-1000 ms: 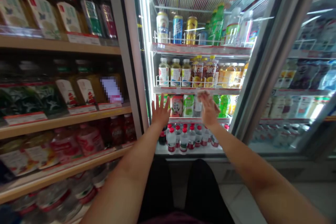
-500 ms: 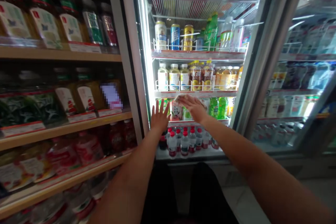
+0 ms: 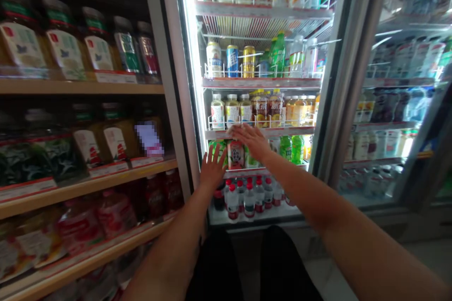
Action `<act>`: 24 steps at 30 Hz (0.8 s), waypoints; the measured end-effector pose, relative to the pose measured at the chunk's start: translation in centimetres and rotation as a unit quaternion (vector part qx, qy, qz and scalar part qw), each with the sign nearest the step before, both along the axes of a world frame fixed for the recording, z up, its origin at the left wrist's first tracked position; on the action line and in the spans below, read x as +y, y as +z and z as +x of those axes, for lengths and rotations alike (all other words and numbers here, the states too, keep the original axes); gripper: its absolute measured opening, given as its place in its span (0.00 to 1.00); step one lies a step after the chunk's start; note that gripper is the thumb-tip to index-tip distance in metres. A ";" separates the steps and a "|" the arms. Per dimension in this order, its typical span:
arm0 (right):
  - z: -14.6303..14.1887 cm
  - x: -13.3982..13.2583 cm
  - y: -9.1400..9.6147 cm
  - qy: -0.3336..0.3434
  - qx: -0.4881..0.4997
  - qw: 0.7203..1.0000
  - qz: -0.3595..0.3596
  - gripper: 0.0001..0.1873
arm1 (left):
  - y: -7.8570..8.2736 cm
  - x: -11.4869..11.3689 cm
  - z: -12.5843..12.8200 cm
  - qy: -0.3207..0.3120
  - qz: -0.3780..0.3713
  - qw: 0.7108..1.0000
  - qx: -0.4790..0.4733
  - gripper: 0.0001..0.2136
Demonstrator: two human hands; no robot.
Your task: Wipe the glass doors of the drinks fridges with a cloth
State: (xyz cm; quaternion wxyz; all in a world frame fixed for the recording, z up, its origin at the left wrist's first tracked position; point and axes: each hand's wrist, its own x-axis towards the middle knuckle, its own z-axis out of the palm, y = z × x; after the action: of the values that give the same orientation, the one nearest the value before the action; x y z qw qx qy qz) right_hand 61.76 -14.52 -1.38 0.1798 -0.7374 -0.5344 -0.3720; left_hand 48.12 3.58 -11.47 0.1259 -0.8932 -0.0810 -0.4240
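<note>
My left hand [image 3: 213,168] is open, fingers spread and pointing up, near the left side of the lit drinks fridge [image 3: 261,83]. It appears to lie against the glass door, though the contact is hard to see. My right hand [image 3: 252,140] reaches across at the height of a shelf's front edge, with its fingers pressed together over a whitish cloth [image 3: 233,130]. Most of the cloth is hidden under the fingers. Behind the hands stand a pink-labelled bottle [image 3: 235,154] and green bottles [image 3: 291,148]. Red-capped bottles [image 3: 249,200] fill the bottom.
To the left, wooden shelves [image 3: 84,87] hold bottled drinks behind price strips. A metal door frame [image 3: 348,70] separates the lit fridge from another one with bottles [image 3: 384,103] on the right. My dark-clad knees [image 3: 282,263] are below, close to the fridge base.
The view has shifted, so the shelves sit slightly lower and further left. My right hand with the cloth has slid a little left and upward against the shelves. My left hand stays spread.
</note>
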 end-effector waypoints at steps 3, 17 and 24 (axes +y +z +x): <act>0.0 0.8 1.7 -0.058 0.108 0.979 0.161 0.41 | -0.3 0.9 -0.6 -0.031 0.018 0.999 -0.015 0.28; -4.0 4.4 0.7 0.188 0.232 0.950 0.095 0.30 | 3.5 -0.9 3.8 -0.145 0.039 0.983 -0.107 0.36; 3.8 -3.6 2.4 -0.102 -0.006 0.991 0.086 0.31 | 7.0 -1.4 3.4 -0.067 0.014 0.988 -0.140 0.28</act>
State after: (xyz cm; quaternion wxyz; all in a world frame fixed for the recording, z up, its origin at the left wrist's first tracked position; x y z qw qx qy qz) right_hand 65.51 -18.17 1.06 0.2003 -0.7678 -0.4236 -0.4369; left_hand 51.51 2.14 -4.49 0.0970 -0.8263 -0.0317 -0.5538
